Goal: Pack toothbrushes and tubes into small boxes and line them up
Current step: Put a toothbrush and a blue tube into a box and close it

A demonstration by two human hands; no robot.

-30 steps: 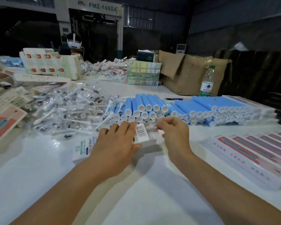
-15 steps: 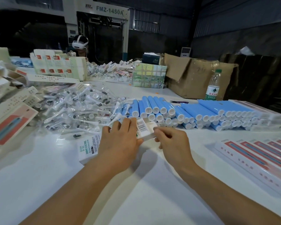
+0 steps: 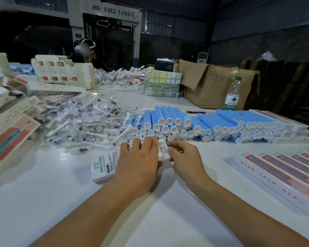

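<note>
We have one small white box lying on its side on the white table, printed back face up, and we are working on its right-hand end. Our left hand lies over the middle of the box with the fingers spread across its top and the thumb tucked under the near edge – a hold that, we judge, pins the box flat so it cannot slide while the end is closed. Our right hand has its fingers curled in at the barcode end, pinching or pressing the end flap; whether the flap is fully tucked we cannot tell, since the fingers hide it.

Just beyond our hands the supplies sit within easy reach, which is surely why they are there: a stack of blue tubes with white caps facing us – too many to count, several dozen at least, in two adjoining heaps – and to their left a loose pile of toothbrush heads in clear wrappers, also past counting. At the right, finished boxes lie side by side, edges touching, in a slanting row; we count about eight before the frame cuts them off. One water bottle stands behind the tubes, near an open cardboard carton
</note>
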